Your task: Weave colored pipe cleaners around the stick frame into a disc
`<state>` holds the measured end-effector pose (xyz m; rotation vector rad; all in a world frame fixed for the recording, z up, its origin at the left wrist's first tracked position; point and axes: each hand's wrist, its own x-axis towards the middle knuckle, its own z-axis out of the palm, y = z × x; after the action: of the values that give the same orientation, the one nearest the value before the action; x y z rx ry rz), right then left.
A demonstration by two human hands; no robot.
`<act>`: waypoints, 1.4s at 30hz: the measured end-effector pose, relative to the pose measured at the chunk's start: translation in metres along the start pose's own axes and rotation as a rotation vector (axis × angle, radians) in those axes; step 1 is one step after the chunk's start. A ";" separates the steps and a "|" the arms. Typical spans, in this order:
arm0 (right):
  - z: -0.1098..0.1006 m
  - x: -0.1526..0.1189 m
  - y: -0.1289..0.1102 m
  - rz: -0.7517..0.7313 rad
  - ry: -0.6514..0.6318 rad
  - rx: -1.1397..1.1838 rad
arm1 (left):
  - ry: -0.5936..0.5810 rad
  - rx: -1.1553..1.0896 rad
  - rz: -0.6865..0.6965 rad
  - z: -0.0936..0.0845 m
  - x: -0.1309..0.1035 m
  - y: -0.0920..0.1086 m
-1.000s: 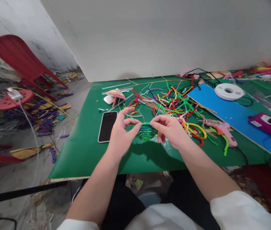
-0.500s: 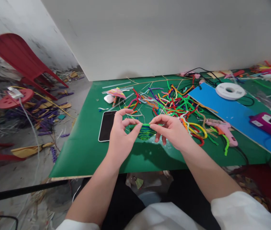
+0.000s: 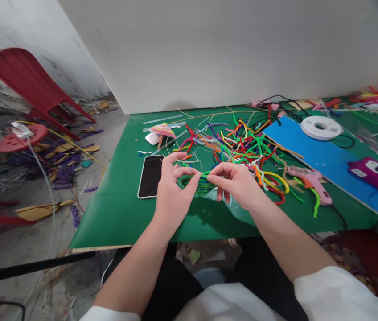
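Between my hands is a green-and-blue pipe-cleaner piece [image 3: 204, 188] with wavy rows, held just above the table. My left hand [image 3: 179, 182] pinches its upper edge between thumb and forefinger, the other fingers curled loosely. Close beside it, my right hand [image 3: 234, 182] pinches a bright green pipe cleaner along the same edge. The fingertips almost meet, and they hide part of the piece. A phone [image 3: 149, 176] with a dark screen lies just left of my left hand.
Loose coloured pipe cleaners [image 3: 242, 140] are heaped behind my hands. A small pink-and-yellow umbrella [image 3: 162, 130] lies near a white case [image 3: 151, 138]. At right are a pink glue gun [image 3: 312, 180], a blue board [image 3: 329, 167], a white spool [image 3: 321, 127] and a purple power strip [image 3: 369, 173].
The pipe-cleaner piece has tilted, so its rows look flatter and less of its face shows. Both hands keep their pinch and have barely shifted.
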<state>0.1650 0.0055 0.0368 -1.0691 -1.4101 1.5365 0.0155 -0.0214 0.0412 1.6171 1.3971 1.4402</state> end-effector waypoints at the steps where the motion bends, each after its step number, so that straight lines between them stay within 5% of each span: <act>1: -0.001 0.001 0.001 0.003 0.012 0.017 | -0.003 0.024 0.025 -0.001 0.001 0.001; 9: -0.015 0.016 0.008 0.086 0.153 0.221 | 0.257 0.213 0.146 -0.025 0.016 -0.011; 13: -0.017 0.017 0.007 0.133 0.156 0.240 | 0.060 0.372 0.009 -0.024 0.019 -0.018; 17: -0.015 0.016 0.004 0.141 0.150 0.229 | -0.222 0.109 -0.266 -0.018 0.016 -0.013; 23: -0.012 0.014 0.003 0.103 0.132 0.174 | -0.129 -0.088 -0.287 -0.014 0.015 -0.006; 29: -0.006 0.002 -0.010 -0.028 0.028 -0.070 | -0.344 -0.267 -0.474 -0.009 0.016 -0.008; 33: -0.015 -0.003 -0.021 -0.198 0.282 -0.084 | -0.179 -0.658 -0.612 -0.011 0.023 -0.014; 37: -0.031 0.010 -0.007 -0.290 0.541 -0.059 | -0.083 -1.066 -0.877 -0.015 0.030 -0.020; 42: -0.030 0.029 0.021 0.005 0.138 0.115 | -0.065 -1.205 -1.064 -0.011 0.031 -0.026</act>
<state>0.1833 0.0408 0.0124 -1.0875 -1.2121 1.4982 -0.0074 0.0127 0.0320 0.0759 0.7548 1.0830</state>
